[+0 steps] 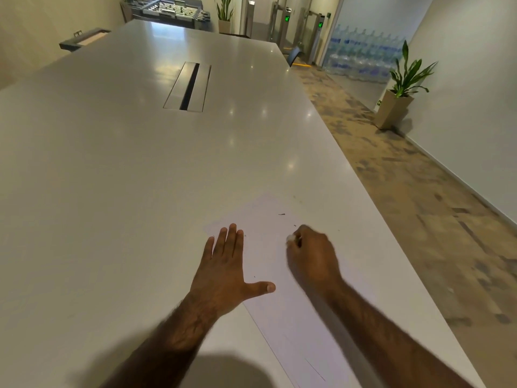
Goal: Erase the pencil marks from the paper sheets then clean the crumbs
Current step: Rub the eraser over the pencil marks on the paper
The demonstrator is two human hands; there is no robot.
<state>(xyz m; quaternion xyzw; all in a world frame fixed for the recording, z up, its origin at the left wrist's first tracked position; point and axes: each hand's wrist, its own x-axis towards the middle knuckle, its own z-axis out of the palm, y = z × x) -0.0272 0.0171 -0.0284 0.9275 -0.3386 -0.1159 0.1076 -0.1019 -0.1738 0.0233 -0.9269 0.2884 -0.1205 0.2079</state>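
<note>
A white paper sheet (268,219) lies on the white table (126,177) near its right edge, running toward me. My left hand (226,267) presses flat on the sheet's left side, fingers straight and thumb spread. My right hand (310,253) is curled over the sheet and pinches a small white eraser (291,238) at its fingertips, tip down on the paper. A few dark eraser crumbs (282,214) lie on the sheet beyond my hands. A faint pencil line (314,369) shows low on the sheet near my right forearm.
A cable slot (190,86) is set into the table's middle. The table's right edge runs close beside my right arm, with carpet floor beyond. A potted plant (402,88) stands by the right wall, and water bottles (363,51) are stacked behind.
</note>
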